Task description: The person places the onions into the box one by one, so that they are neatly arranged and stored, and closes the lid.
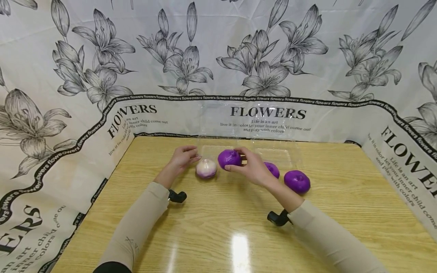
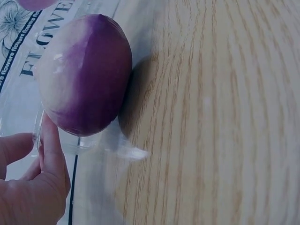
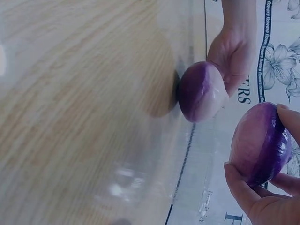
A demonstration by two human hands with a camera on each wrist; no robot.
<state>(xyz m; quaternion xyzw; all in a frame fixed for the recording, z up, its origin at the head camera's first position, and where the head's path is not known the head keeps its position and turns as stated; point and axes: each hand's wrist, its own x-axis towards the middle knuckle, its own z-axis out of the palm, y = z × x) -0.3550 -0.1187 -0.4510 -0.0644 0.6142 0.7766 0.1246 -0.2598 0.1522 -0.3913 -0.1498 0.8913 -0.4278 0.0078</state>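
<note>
My left hand (image 1: 183, 158) pinches the edge of a clear plastic box (image 2: 40, 124) between thumb and fingers. Close by that hand, a white-and-purple onion (image 1: 206, 168) appears to sit inside the box, its purple side toward me. With thumb and fingertips, my right hand (image 1: 252, 167) holds a purple onion (image 1: 228, 159) just right of the white-and-purple one. In the right wrist view the held onion (image 3: 258, 145) shows a pale pink side and is raised off the table. The fingers hide part of it.
Behind my right hand lies a partly hidden purple onion (image 1: 272, 170), near a second clear box (image 1: 276, 153). Another purple onion (image 1: 297, 182) rests on the wooden table (image 1: 218, 227) to the right. A flower-printed cloth (image 1: 191, 117) hangs along the back and sides.
</note>
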